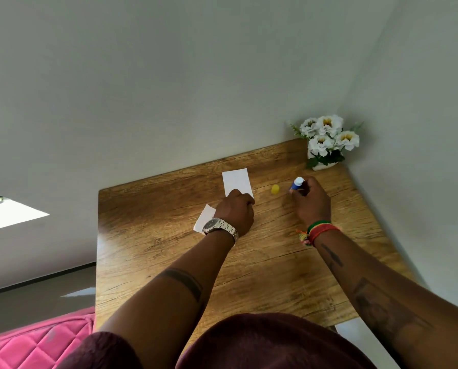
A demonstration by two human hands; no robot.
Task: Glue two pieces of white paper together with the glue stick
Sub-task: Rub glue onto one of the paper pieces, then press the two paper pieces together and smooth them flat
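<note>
Hands at work on the desk (pixel 148 251): the left hand (pixel 234 213) pins paper, the right hand (pixel 311 201) grips the glue stick (pixel 297 183).

Toward the left edge, a small white paper piece (pixel 204 219) pokes out from under the left wrist; the curled left hand rests its fingers on the near end of the larger white paper (pixel 236 182), which lies toward the far edge. Right of it a yellow cap (pixel 275 189) stands alone, and the right hand closes around the uncapped glue stick, white tip up, near the flower pot (pixel 326 145) in the far right corner. Likely risks: the paper sliding if the left hand's pressure eases during gluing, or the open stick smearing the desk.
</note>
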